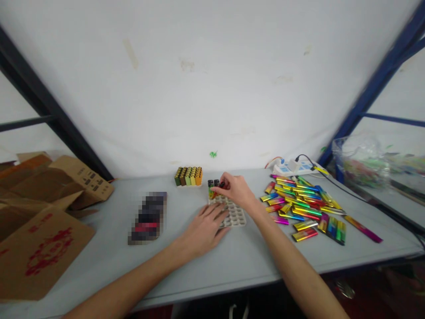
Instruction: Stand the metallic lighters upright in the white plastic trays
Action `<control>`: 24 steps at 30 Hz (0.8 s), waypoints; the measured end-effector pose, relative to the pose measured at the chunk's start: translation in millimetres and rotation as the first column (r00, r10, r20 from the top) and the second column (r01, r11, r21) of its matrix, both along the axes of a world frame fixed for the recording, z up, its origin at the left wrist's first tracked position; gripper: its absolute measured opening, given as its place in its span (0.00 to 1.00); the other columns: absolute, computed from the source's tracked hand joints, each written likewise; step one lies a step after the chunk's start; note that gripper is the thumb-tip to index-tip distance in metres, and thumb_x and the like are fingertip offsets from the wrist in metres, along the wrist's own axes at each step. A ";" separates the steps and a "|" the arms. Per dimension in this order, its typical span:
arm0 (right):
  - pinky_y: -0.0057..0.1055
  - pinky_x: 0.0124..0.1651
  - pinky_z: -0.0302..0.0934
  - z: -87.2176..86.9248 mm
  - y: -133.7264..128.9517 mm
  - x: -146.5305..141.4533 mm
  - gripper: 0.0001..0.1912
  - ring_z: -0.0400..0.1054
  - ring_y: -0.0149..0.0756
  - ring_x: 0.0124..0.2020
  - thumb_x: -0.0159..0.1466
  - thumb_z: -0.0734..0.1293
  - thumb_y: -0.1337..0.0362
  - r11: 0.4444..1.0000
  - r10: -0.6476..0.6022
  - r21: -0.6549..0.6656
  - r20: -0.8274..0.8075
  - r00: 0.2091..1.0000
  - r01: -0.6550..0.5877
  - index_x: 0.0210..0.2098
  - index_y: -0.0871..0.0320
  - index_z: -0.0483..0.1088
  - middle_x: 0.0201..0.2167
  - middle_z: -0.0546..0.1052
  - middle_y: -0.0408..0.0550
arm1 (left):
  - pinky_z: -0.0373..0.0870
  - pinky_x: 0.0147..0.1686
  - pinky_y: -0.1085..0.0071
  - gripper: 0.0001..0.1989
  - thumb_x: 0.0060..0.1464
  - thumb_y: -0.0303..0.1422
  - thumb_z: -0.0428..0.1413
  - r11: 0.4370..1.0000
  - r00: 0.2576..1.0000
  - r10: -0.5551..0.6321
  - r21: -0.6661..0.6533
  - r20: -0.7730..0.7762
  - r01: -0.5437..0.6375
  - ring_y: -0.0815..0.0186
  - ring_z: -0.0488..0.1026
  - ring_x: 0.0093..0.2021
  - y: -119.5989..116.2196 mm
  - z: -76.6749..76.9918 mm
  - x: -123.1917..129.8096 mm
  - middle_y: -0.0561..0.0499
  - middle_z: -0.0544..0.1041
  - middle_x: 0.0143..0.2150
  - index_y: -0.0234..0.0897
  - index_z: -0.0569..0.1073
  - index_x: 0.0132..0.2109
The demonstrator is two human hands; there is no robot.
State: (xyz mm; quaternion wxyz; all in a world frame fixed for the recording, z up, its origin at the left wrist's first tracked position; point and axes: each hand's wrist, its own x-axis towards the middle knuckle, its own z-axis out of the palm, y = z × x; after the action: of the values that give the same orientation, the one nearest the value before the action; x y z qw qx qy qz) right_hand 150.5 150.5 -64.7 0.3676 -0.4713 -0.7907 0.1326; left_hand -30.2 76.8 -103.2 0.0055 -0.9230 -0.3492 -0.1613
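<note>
A white slotted tray (pixel 237 215) lies on the table in front of me. My left hand (pixel 206 228) rests over its left side, palm down with the fingers spread. At the tray's far left corner, my right hand (pixel 237 188) pinches a lighter (pixel 222 184) with a dark top; the fingers cover most of it. A few lighters with black tops (pixel 211 183) stand upright in the slots beside those fingertips. To the right of my right forearm lies a loose pile of shiny metallic lighters (pixel 300 199) in gold, red, green, blue and purple.
A full tray of upright lighters (pixel 188 176) stands near the wall. A blurred dark object (pixel 149 217) lies to the left, beside open cardboard boxes (pixel 43 248). A power strip (pixel 295 166) with cables and a clear plastic bag (pixel 361 159) are at the back right.
</note>
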 end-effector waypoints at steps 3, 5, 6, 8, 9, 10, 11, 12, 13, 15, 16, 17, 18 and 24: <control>0.27 0.31 0.56 -7.4 -2.0 -21.0 0.16 0.72 0.35 0.29 0.65 0.71 0.50 0.995 -0.102 0.013 0.163 0.981 0.101 0.37 0.56 0.69 0.30 0.80 0.47 | 0.63 0.64 0.52 0.20 0.67 0.38 0.54 1.000 1.000 0.018 -0.001 -0.006 -0.018 0.51 0.65 0.66 -2.3 -2.6 2.8 0.41 0.70 0.65 0.37 0.69 0.62; 0.28 0.33 0.57 -9.3 -2.4 -29.1 0.16 0.74 0.38 0.33 0.66 0.69 0.49 0.987 -0.159 0.010 0.259 0.953 0.161 0.39 0.55 0.69 0.33 0.81 0.50 | 0.63 0.64 0.51 0.21 0.66 0.37 0.54 1.000 1.000 0.010 -0.013 -0.008 -0.010 0.50 0.65 0.66 -2.0 -3.9 3.3 0.40 0.70 0.64 0.36 0.69 0.62; 0.28 0.34 0.58 -9.4 -2.3 -31.5 0.16 0.75 0.40 0.34 0.67 0.68 0.48 0.983 -0.178 0.005 0.295 0.939 0.185 0.40 0.55 0.69 0.34 0.82 0.51 | 0.63 0.64 0.51 0.21 0.66 0.37 0.54 1.000 1.000 0.005 -0.017 -0.001 -0.005 0.50 0.65 0.66 -1.6 -4.3 3.3 0.40 0.71 0.64 0.36 0.68 0.62; 0.29 0.35 0.59 -8.7 -1.9 -33.7 0.17 0.76 0.42 0.37 0.68 0.66 0.47 0.975 -0.206 -0.007 0.351 0.914 0.223 0.42 0.55 0.69 0.35 0.82 0.53 | 0.63 0.63 0.51 0.21 0.66 0.37 0.54 1.000 1.000 -0.004 -0.020 0.026 0.005 0.50 0.66 0.65 -0.9 -4.6 2.9 0.41 0.71 0.63 0.37 0.68 0.63; 0.29 0.35 0.59 -8.0 -1.8 -34.1 0.18 0.76 0.43 0.37 0.69 0.66 0.47 0.971 -0.215 -0.013 0.373 0.903 0.237 0.43 0.55 0.69 0.35 0.82 0.54 | 0.64 0.63 0.51 0.21 0.66 0.37 0.54 1.000 0.999 -0.009 -0.021 0.042 0.010 0.50 0.66 0.65 -0.7 -4.5 2.8 0.41 0.72 0.63 0.38 0.68 0.63; 0.30 0.35 0.60 -7.3 -1.9 -34.3 0.18 0.77 0.44 0.38 0.69 0.65 0.46 0.968 -0.222 -0.018 0.391 0.893 0.249 0.43 0.55 0.69 0.36 0.82 0.54 | 0.64 0.63 0.51 0.20 0.66 0.37 0.54 1.000 0.998 -0.013 -0.022 0.056 0.014 0.50 0.66 0.65 -0.6 -4.2 2.7 0.41 0.72 0.63 0.39 0.68 0.62; 0.31 0.36 0.60 -6.6 -2.1 -34.6 0.18 0.77 0.45 0.38 0.69 0.65 0.46 0.965 -0.229 -0.023 0.405 0.885 0.260 0.44 0.56 0.69 0.37 0.82 0.55 | 0.64 0.63 0.51 0.20 0.66 0.37 0.55 1.000 0.998 -0.016 -0.024 0.064 0.018 0.51 0.66 0.65 -0.7 -3.8 2.7 0.42 0.72 0.62 0.39 0.68 0.62; 0.31 0.36 0.60 -6.0 -2.7 -35.1 0.18 0.77 0.45 0.39 0.69 0.65 0.47 0.963 -0.234 -0.028 0.416 0.879 0.270 0.44 0.56 0.69 0.37 0.82 0.56 | 0.64 0.63 0.51 0.20 0.65 0.37 0.55 0.999 0.998 -0.018 -0.028 0.066 0.019 0.50 0.65 0.65 -0.9 -3.2 2.9 0.42 0.72 0.62 0.38 0.69 0.61; 0.31 0.37 0.61 -5.6 -3.4 -35.9 0.18 0.77 0.46 0.40 0.69 0.65 0.47 0.959 -0.241 -0.031 0.423 0.873 0.280 0.45 0.56 0.69 0.38 0.82 0.57 | 0.64 0.63 0.51 0.20 0.65 0.37 0.55 0.999 0.998 -0.017 -0.031 0.062 0.019 0.50 0.65 0.65 -1.1 -2.6 3.1 0.41 0.72 0.62 0.38 0.69 0.61; 0.31 0.38 0.62 -5.1 -5.2 -38.4 0.19 0.77 0.45 0.40 0.69 0.65 0.46 0.954 -0.254 -0.038 0.429 0.867 0.298 0.45 0.56 0.69 0.39 0.82 0.58 | 0.64 0.63 0.51 0.19 0.65 0.36 0.56 0.999 0.999 -0.010 -0.034 0.046 0.012 0.49 0.66 0.64 -1.6 -1.5 3.5 0.41 0.73 0.61 0.37 0.70 0.60; 0.32 0.39 0.62 -5.1 -6.1 -40.0 0.20 0.77 0.45 0.41 0.68 0.65 0.45 0.952 -0.259 -0.041 0.428 0.866 0.304 0.45 0.56 0.69 0.39 0.82 0.58 | 0.65 0.63 0.50 0.19 0.64 0.37 0.56 0.999 0.999 -0.006 -0.033 0.039 0.008 0.49 0.66 0.64 -1.7 -1.1 3.7 0.41 0.73 0.60 0.36 0.70 0.60; 0.32 0.39 0.62 -5.2 -6.9 -41.6 0.21 0.77 0.46 0.41 0.68 0.65 0.44 0.950 -0.262 -0.042 0.425 0.866 0.308 0.46 0.56 0.69 0.39 0.82 0.58 | 0.65 0.62 0.50 0.19 0.64 0.37 0.57 0.999 0.999 -0.003 -0.033 0.032 0.004 0.49 0.67 0.63 -1.8 -0.8 3.8 0.40 0.74 0.60 0.36 0.70 0.59; 0.32 0.39 0.62 -5.3 -7.6 -43.1 0.22 0.77 0.46 0.41 0.68 0.65 0.43 0.950 -0.263 -0.042 0.421 0.868 0.308 0.45 0.56 0.69 0.39 0.82 0.58 | 0.65 0.62 0.50 0.19 0.64 0.37 0.57 0.999 1.000 0.001 -0.033 0.028 0.000 0.49 0.67 0.63 -1.8 -0.7 3.7 0.40 0.74 0.60 0.36 0.70 0.59; 0.30 0.38 0.61 -3.4 -8.5 -39.0 0.24 0.77 0.42 0.37 0.68 0.63 0.41 0.970 -0.233 0.002 0.296 0.926 0.244 0.44 0.57 0.70 0.35 0.82 0.53 | 0.65 0.63 0.51 0.20 0.64 0.37 0.56 0.999 0.999 -0.008 -0.034 0.038 0.009 0.50 0.66 0.64 -0.1 -0.7 1.2 0.41 0.73 0.61 0.38 0.70 0.60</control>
State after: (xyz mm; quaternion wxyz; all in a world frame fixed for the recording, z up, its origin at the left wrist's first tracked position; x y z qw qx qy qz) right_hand 111.5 142.0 -68.2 0.2509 -0.5848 -0.7709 0.0291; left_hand -29.0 76.7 -103.9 -0.0175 -0.9212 -0.3480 -0.1730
